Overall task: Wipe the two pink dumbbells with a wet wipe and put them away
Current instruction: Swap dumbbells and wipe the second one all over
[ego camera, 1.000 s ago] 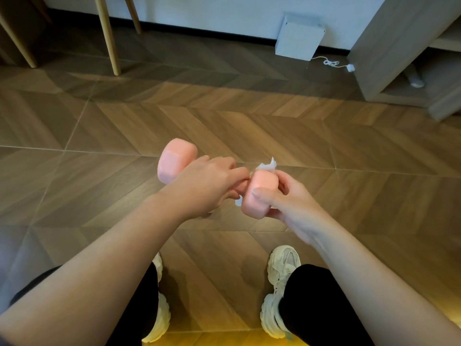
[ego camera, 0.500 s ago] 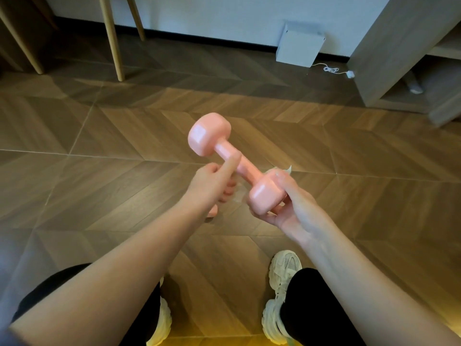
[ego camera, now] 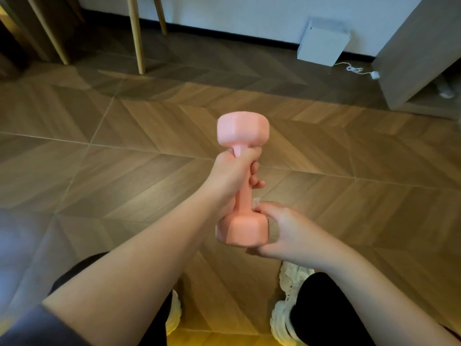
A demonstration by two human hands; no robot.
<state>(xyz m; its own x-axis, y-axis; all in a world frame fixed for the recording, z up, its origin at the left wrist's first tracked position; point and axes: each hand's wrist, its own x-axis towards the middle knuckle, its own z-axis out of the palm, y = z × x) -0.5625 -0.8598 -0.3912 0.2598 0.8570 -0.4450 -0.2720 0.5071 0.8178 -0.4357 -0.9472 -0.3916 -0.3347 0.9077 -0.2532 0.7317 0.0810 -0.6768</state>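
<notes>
One pink dumbbell [ego camera: 243, 132] stands nearly upright in front of me, over the wooden floor. My left hand [ego camera: 233, 172] grips its handle just under the upper head. My right hand [ego camera: 284, 231] cups the lower head [ego camera: 240, 232] from the right, fingers curled round it. A small bit of white wet wipe [ego camera: 256, 202] shows between my right fingers and the handle; the rest of the wipe is hidden. The second dumbbell is not in view.
Wooden chair legs [ego camera: 136, 33] stand at the back left. A white box [ego camera: 323, 42] leans on the wall, with a white cable [ego camera: 359, 71] beside it. A grey shelf unit [ego camera: 414, 51] is at the right. My white shoes [ego camera: 287, 315] are below.
The dumbbell has swung from lying sideways to standing nearly upright. My left hand, off the handle a moment ago, now grips it; my right hand stays on the lower head.
</notes>
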